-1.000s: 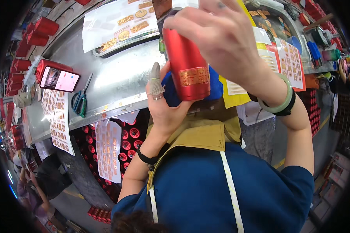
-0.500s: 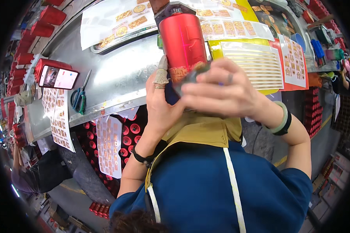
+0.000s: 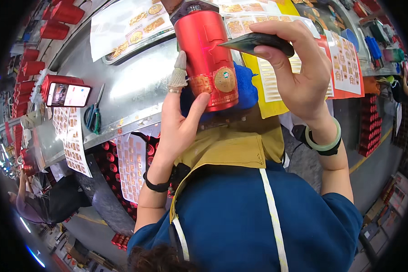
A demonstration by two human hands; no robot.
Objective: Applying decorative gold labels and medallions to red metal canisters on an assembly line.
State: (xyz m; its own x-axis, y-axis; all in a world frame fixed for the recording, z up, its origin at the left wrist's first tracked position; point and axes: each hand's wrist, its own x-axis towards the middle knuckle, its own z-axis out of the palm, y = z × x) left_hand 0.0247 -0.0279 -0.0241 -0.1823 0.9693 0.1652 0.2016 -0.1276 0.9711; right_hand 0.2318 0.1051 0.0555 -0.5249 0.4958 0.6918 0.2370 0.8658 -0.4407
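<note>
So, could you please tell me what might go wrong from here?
The pointed dark tool in the right hand has its tip close to the red bottle, so a slip might scratch it. The thumb of the left hand sits at the edge of a gold decal and could smear it. The scissors lie near the table edge and might fall.

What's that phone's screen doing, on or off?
On: the phone shows a lit, coloured display with a picture at its left.

A gold-patterned red bottle [image 3: 203,50] leans neck-away, a dark tapered tool [image 3: 244,43] pointing at its side.
</note>
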